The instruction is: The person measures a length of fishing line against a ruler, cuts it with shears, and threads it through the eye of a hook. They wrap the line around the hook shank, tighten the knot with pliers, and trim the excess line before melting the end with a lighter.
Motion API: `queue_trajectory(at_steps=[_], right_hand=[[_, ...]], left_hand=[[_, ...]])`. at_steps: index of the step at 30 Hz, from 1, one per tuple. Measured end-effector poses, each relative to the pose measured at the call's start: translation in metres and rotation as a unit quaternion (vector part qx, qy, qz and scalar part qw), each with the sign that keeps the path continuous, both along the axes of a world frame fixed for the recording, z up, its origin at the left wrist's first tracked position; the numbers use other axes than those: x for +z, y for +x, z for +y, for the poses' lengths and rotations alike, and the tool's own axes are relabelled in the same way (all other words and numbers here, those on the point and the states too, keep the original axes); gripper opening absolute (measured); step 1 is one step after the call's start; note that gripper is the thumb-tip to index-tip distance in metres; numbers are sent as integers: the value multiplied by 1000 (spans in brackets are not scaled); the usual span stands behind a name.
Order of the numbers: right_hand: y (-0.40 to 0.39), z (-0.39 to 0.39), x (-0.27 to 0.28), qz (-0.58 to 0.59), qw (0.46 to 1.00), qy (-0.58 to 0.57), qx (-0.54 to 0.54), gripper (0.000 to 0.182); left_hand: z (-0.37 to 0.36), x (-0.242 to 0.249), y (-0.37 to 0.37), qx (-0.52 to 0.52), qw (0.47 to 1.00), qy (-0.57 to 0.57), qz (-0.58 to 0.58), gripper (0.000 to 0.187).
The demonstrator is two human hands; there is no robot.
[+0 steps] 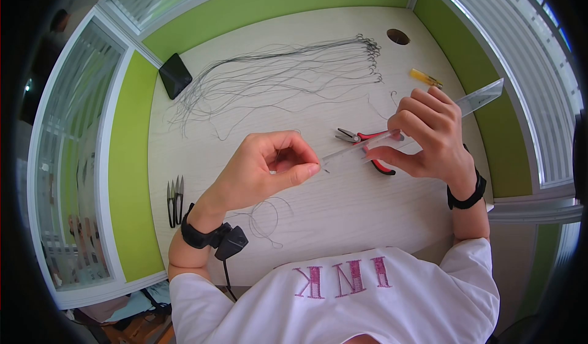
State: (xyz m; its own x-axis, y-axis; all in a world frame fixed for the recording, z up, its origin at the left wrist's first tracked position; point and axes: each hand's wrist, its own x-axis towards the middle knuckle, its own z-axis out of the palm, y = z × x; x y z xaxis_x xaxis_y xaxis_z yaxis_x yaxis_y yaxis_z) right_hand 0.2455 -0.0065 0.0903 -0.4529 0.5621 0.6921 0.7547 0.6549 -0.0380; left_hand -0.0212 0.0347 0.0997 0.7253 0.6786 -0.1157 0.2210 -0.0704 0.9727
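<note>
My left hand (pixel 269 163) is closed in a pinch near the middle of the table, thumb against forefinger. What it pinches is too small to make out; the left end of a clear ruler (pixel 481 98) lies close to its fingertips. My right hand (pixel 429 136) holds that ruler, with thumb and fingers curved around it. Red-handled pliers (pixel 383 165) lie on the table beneath the ruler, their jaws pointing left. A loose coil of thin line (pixel 264 221) rests below my left hand.
Many thin lines with hooks (pixel 369 53) spread across the far table (pixel 331 215). A yellow tool (pixel 425 78) lies near a round hole (pixel 398 36). Small snips (pixel 176 202) lie at the left edge, a black object (pixel 175 76) at the back left. Green partitions (pixel 131 172) surround the table.
</note>
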Motion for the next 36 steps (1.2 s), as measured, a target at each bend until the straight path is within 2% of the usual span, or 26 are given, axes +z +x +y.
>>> queue_trajectory(at_steps=[15,29,36], right_hand=[[-1,-1,0,-4,1000,-2,-7,41],[-5,-5,2,-22,1000,15,-11,41],[-6,-5,0,-27,1000,5,-5,42]], left_hand=[[-1,-2,2,37,999,7,-5,4],[-1,-7,0,15,997,81,0,7],[-1,0,-1,-7,998,54,38,4]])
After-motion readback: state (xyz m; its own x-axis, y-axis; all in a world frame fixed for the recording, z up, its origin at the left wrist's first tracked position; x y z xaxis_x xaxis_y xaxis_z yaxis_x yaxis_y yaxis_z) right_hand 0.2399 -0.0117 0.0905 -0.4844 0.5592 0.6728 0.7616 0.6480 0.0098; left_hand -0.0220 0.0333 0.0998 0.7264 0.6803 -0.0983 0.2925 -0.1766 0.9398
